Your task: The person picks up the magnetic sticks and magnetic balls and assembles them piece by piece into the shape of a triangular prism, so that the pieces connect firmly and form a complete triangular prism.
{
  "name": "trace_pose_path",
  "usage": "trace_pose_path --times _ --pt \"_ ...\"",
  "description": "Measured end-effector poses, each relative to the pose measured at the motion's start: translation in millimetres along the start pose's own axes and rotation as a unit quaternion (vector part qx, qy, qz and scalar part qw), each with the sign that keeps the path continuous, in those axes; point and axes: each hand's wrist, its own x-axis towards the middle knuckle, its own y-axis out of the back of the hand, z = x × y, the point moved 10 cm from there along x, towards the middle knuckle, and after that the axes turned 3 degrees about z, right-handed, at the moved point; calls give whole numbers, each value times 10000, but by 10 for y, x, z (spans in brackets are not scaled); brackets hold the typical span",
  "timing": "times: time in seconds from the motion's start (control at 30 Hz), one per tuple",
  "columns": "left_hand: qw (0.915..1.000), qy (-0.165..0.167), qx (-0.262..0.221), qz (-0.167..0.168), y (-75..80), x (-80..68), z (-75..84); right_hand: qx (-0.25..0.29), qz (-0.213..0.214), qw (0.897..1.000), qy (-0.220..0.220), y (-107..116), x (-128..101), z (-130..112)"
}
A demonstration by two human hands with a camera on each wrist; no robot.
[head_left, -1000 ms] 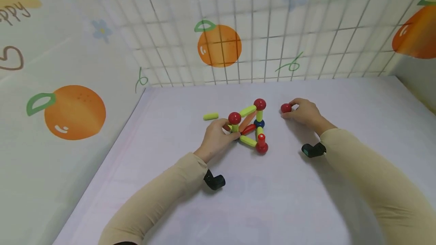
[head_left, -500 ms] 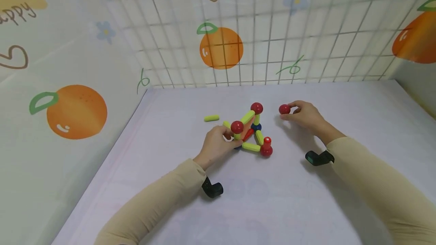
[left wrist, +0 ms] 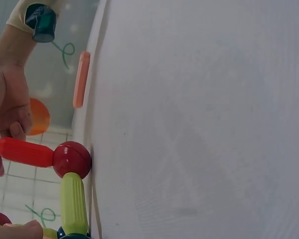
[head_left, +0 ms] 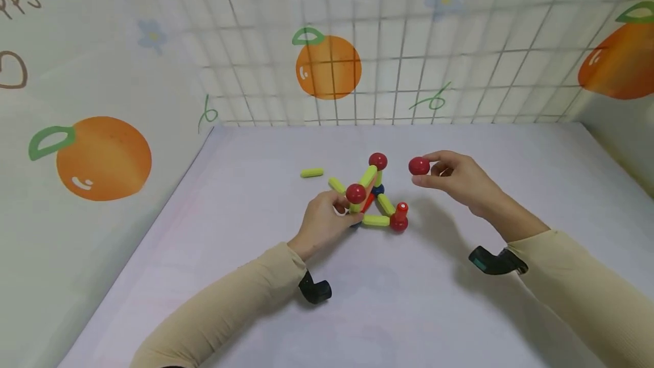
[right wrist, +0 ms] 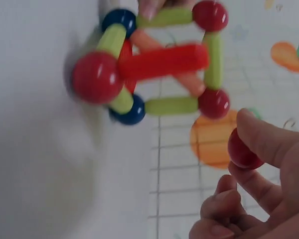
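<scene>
Right now the person is building a magnetic rod-and-ball structure (head_left: pixel 374 195) on the white worktop (head_left: pixel 409 300), and the step in hand looks like adding another ball to it. The right hand (head_left: pixel 460 178) is hovering clear of the worktop just to the right of the structure, its grip closed in a pinch of thumb and fingertips on a loose red ball (head_left: pixel 419 166); the right wrist view is showing that ball (right wrist: pixel 243 149) tucked under the fingertips, close to the frame but not touching it. The left hand (head_left: pixel 327 220) is bracing the structure from the near-left side, fingers curled around the rods below a red ball joint (head_left: pixel 355 193), so its grip is holding the frame in place. A short red rod (head_left: pixel 402 209) is standing up from the red ball at the near-right corner, its top end bare, and to my eye that free end is the likeliest seat for the carried ball, though the upper red ball (head_left: pixel 378 161) is nearer. The next move is calling for a short, controlled carry leftward and down, with the left hand bracing so that the magnets' pull is not tipping the frame. A spare yellow-green rod (head_left: pixel 311 172) is lying apart to the left.
</scene>
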Motion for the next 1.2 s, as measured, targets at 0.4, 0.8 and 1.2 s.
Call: trace_pose_path --times 0.4,0.8,1.2 --pt "9998 151 -128 13 4 -49 11 376 -432 9973 453 -217 -326 -215" --pt "9997 144 -183 29 -8 -60 20 451 -455 9961 610 -322 -381 -164" --pt "9997 112 -204 42 -29 -43 26 384 -430 9967 567 -359 -382 -115"
